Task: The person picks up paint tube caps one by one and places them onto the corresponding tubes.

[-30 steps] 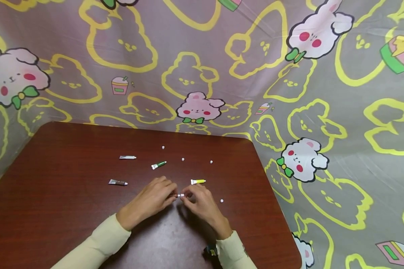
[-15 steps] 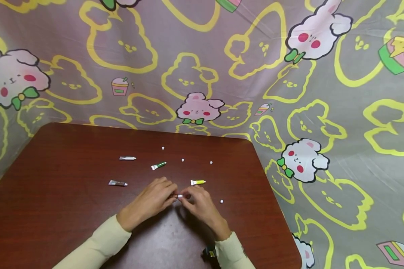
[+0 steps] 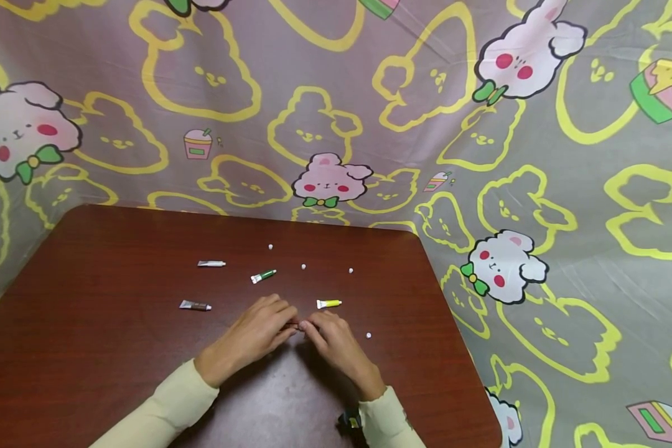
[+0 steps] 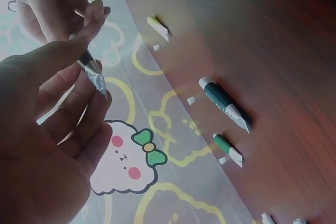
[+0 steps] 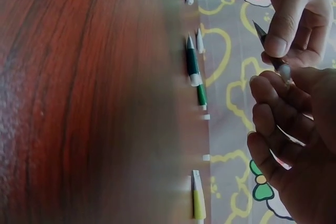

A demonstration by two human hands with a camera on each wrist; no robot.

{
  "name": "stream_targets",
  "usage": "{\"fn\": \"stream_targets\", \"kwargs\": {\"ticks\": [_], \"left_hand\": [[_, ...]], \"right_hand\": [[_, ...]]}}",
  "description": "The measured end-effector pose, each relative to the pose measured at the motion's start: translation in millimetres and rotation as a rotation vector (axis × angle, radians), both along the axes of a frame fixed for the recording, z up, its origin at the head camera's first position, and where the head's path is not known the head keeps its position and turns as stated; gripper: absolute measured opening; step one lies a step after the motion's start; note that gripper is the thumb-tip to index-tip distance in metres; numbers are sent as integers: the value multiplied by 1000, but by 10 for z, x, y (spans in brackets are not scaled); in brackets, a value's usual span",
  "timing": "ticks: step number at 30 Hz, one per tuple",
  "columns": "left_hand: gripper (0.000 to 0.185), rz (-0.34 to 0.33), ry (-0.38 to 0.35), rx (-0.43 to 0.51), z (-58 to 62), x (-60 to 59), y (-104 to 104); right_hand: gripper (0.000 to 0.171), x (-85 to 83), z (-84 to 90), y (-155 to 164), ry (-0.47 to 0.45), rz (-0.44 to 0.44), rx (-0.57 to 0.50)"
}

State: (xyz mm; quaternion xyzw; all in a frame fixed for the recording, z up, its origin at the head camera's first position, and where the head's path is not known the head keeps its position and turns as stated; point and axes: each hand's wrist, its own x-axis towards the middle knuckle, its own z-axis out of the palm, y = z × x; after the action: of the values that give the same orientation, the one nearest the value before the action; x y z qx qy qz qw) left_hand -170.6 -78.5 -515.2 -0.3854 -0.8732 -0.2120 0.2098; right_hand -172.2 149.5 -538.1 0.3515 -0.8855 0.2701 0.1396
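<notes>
Closing in on each other above the near middle of the desk (image 3: 89, 348), the two hands now hide the white cap that showed between them half a second ago. The left hand (image 3: 252, 339) pinches a small dark paint tube (image 4: 90, 69) between thumb and fingers (image 4: 63, 51), crimped end pointing away. The right hand (image 3: 330, 339) has its fingers (image 5: 273, 108) curled round the tube's other end; the cap (image 5: 285, 71) shows there only as a pale nub at the fingertips. The white spot vanishing suggests the right hand is turning or seating the cap on the tube, though the pictures do not show which way. Elsewhere nothing has shifted: the yellow tube (image 3: 328, 303) lies just beyond the right hand, the green tube (image 3: 263, 275) farther off, and loose white caps (image 3: 368, 335) dot the desk.
</notes>
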Motion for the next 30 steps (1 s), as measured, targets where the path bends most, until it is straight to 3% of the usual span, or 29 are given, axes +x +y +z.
{"fn": "stream_targets", "kwargs": {"ticks": [5, 14, 30], "left_hand": [[19, -10, 18, 38, -4, -10, 15], [19, -13, 22, 40, -18, -8, 28], [20, -16, 33, 57, -44, -10, 31]], "right_hand": [[27, -1, -3, 1, -14, -30, -3], [12, 17, -15, -1, -81, -86, -46], [9, -5, -5, 83, -49, 25, -84]]}}
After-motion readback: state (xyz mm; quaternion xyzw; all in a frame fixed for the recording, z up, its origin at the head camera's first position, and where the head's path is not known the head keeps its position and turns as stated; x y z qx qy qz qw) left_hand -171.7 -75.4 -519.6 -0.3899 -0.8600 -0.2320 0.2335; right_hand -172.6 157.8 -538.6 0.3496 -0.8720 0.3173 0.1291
